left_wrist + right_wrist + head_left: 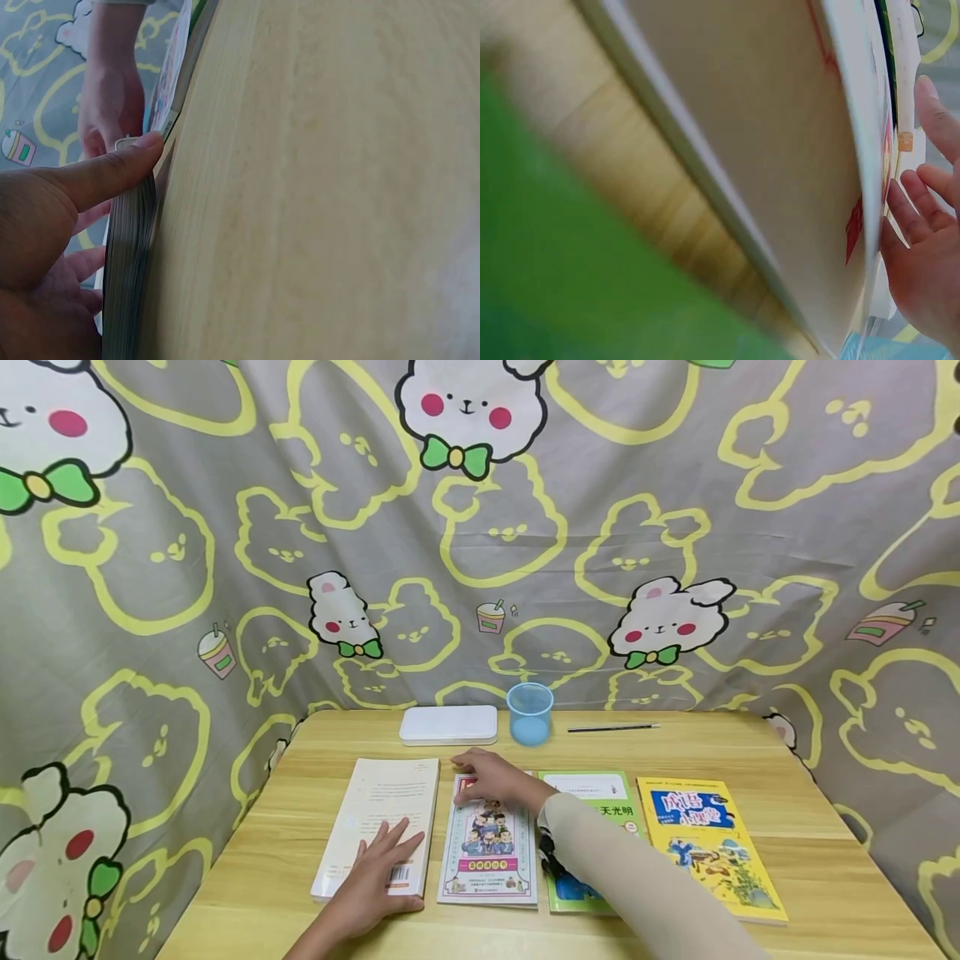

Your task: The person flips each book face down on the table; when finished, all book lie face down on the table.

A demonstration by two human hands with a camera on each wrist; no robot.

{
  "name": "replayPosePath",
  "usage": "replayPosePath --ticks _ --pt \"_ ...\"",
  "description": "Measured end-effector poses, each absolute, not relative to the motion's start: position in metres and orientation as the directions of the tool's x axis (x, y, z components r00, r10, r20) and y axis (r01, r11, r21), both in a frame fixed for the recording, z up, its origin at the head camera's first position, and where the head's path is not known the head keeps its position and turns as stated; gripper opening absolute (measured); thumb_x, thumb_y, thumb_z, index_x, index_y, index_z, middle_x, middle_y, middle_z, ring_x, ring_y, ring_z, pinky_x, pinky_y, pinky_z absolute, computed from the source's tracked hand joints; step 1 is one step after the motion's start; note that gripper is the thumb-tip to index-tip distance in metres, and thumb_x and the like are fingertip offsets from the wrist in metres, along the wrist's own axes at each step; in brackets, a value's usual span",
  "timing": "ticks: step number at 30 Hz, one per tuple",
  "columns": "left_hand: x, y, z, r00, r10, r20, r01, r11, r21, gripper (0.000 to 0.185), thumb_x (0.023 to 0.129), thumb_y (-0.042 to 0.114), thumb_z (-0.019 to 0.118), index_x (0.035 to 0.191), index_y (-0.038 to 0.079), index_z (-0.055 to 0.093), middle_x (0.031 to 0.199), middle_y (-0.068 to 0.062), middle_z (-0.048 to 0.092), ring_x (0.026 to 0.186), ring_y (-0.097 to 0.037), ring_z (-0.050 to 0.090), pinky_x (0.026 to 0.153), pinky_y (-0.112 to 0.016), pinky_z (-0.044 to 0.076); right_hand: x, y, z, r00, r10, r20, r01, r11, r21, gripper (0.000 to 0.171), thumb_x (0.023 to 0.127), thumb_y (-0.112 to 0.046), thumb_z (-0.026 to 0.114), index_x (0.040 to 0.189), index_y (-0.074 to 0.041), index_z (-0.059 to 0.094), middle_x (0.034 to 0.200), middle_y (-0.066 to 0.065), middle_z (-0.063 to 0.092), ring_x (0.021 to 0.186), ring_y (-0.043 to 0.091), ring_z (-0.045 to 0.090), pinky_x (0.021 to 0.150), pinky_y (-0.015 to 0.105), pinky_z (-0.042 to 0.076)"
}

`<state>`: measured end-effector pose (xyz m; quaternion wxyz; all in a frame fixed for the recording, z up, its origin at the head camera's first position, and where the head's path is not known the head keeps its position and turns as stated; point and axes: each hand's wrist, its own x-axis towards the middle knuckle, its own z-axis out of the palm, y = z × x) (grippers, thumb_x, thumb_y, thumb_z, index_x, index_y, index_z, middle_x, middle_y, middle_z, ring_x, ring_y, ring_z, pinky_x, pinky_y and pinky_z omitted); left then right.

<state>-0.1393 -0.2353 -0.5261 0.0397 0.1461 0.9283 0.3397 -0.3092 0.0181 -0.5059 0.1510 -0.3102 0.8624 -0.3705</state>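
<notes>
Four books lie in a row on the wooden table [675, 752]. My left hand [382, 868] rests flat on the near right corner of the cream book [378, 814], by its barcode. Its thumb [112, 169] lies against the page edges [127, 262]. My right hand [491, 778] reaches across and lies on the far end of the cartoon-cover book [489, 852], with fingers [919, 225] stretched along the cover beside red print. Its sleeve crosses the green book [592, 793]. A yellow book [705, 839] lies at the right, untouched.
At the table's back stand a white flat box [448, 724], a blue plastic cup [529, 713] and a dark pen [613, 727]. A grey cloth [525, 527] printed with bunnies hangs behind and around the table. Bare wood [322, 187] shows near the front edge.
</notes>
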Motion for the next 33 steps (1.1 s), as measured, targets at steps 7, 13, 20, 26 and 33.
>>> replayPosePath --ticks 7,13,20,26,33 --pt "-0.140 -0.235 -0.526 -0.953 0.303 0.023 0.245 0.723 0.646 0.094 0.069 0.040 0.092 0.152 0.018 0.053 0.168 -0.016 0.029 0.156 -0.047 0.010 0.118 -0.076 -0.005 -0.311 0.031 -0.507 -0.767 -0.640 -0.034 -0.443 0.567 -0.694 0.076 0.088 -0.033 0.084 0.151 -0.006 0.051 0.143 0.009 0.057 0.133 0.028 0.057 0.113 0.042 0.047" --pt "-0.139 -0.234 -0.524 -0.955 0.296 0.019 0.239 0.727 0.643 0.095 0.069 0.038 0.092 0.152 0.017 0.053 0.167 -0.016 0.029 0.156 -0.047 0.009 0.118 -0.075 -0.005 -0.312 0.044 -0.507 -0.767 -0.641 -0.036 -0.447 0.574 -0.685 0.075 0.088 -0.035 0.083 0.150 -0.005 0.052 0.143 0.010 0.058 0.132 0.029 0.058 0.111 0.043 0.048" --pt "-0.138 -0.234 -0.524 -0.957 0.289 0.020 0.233 0.727 0.646 0.095 0.067 0.037 0.093 0.152 0.018 0.054 0.167 -0.016 0.030 0.156 -0.047 0.009 0.118 -0.075 -0.005 -0.314 0.061 -0.508 -0.769 -0.639 -0.021 -0.456 0.572 -0.682 0.075 0.088 -0.035 0.083 0.148 -0.003 0.053 0.142 0.012 0.060 0.130 0.029 0.060 0.109 0.044 0.050" --pt "-0.138 -0.234 -0.523 -0.957 0.290 0.016 0.231 0.725 0.649 0.095 0.068 0.038 0.092 0.152 0.017 0.053 0.168 -0.015 0.029 0.156 -0.046 0.009 0.119 -0.075 -0.006 -0.315 0.072 -0.508 -0.784 -0.620 -0.020 -0.441 0.580 -0.685 0.074 0.086 -0.035 0.085 0.146 -0.004 0.056 0.140 0.011 0.062 0.128 0.028 0.060 0.109 0.044 0.050" --pt "-0.137 -0.233 -0.522 -0.957 0.290 0.017 0.231 0.724 0.650 0.095 0.068 0.037 0.092 0.152 0.017 0.053 0.168 -0.015 0.029 0.156 -0.047 0.009 0.119 -0.075 -0.005 -0.314 0.086 -0.507 -0.795 -0.606 -0.025 -0.421 0.581 -0.697 0.071 0.086 -0.034 0.085 0.144 -0.004 0.058 0.137 0.009 0.064 0.129 0.028 0.060 0.110 0.045 0.049"
